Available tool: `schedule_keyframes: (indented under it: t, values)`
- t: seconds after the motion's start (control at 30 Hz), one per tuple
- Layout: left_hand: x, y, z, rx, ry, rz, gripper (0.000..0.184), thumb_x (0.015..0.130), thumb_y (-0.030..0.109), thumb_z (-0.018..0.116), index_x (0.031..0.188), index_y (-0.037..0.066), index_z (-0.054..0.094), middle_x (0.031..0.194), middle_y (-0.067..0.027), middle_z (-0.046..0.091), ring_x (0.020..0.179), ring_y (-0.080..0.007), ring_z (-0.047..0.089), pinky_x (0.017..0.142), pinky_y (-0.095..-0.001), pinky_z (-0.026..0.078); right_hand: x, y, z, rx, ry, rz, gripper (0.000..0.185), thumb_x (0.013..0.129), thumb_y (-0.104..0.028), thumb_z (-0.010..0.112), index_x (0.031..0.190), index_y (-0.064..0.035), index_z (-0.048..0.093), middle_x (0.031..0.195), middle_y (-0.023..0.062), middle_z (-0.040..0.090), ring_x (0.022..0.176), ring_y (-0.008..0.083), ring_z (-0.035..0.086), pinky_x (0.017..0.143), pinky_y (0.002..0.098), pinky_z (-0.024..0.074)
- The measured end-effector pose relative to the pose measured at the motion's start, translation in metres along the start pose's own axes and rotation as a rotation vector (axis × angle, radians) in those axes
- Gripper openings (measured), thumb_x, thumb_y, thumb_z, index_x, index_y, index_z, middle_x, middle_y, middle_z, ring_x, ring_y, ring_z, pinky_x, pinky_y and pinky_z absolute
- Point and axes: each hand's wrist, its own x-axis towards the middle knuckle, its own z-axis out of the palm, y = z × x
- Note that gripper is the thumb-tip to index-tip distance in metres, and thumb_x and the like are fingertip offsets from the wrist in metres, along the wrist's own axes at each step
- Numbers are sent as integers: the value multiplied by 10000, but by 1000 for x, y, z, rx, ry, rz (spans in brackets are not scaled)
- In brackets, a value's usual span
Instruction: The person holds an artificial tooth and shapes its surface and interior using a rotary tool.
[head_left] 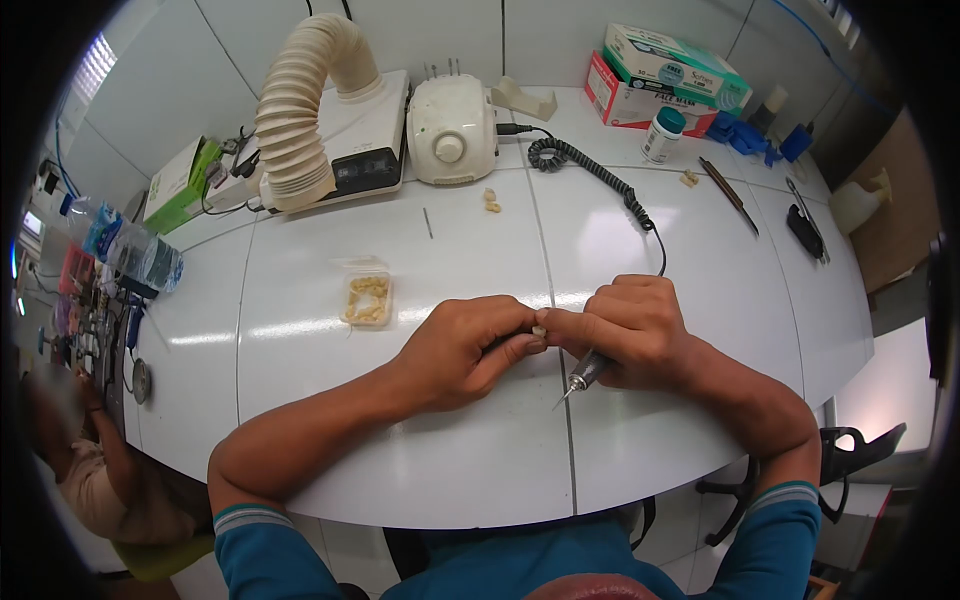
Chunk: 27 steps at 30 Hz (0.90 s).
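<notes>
My left hand (472,348) pinches a small pale tooth-like piece (539,331) between thumb and fingers above the white table. Touching that piece from the right is my right hand (628,325), its fingers wrapped round a dark handpiece (590,369). The handpiece's thin metal tip points down and left, away from the small piece. A coiled black cord (602,184) leads back from the right hand to a white control unit (452,130). Left of my hands, an open clear box (369,299) holds several yellowish pieces.
A ribbed hose (292,115) curves over a white machine at the back left. Mask boxes (660,85), a white bottle (663,136) and a brown-handled tool (728,194) are at the back right. Water bottles (125,243) lie at the left; another person (110,490) sits beyond.
</notes>
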Motion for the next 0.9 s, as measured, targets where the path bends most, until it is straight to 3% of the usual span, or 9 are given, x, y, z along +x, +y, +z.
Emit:
schedule_keyframes:
  t: [0.3,0.4,0.6,0.9]
  values:
    - [1,5,-2,-7,-9,-35,179,1050,103,788,1211,24,777,969,-103,804,856,-243,795,757,-355,597,-2,1,2,44,-12,-37,236,785,-111,900,983,-61,784,648,-25,488,518,143,526,497,337,372]
    - [1,7,-1,-75,15,-125,187,1043,71,799,1213,3,764,981,-101,818,896,-207,825,786,-322,623,-2,-3,0,32,-11,9,191,779,-90,865,947,-103,775,674,-18,536,548,160,571,514,349,420]
    - [0,8,-2,-158,29,-129,184,1013,-20,808,1189,-21,752,1006,-117,822,953,-186,842,815,-296,653,-4,-3,1,36,-42,8,129,841,-110,863,909,-112,753,667,-16,508,538,161,544,511,352,407]
    - [-1,5,-3,-239,56,-129,172,999,-63,802,1167,-46,771,1095,-141,816,992,-186,831,845,-298,671,-4,-4,5,-26,-17,96,252,716,-88,852,946,-109,751,693,1,596,595,189,654,549,372,488]
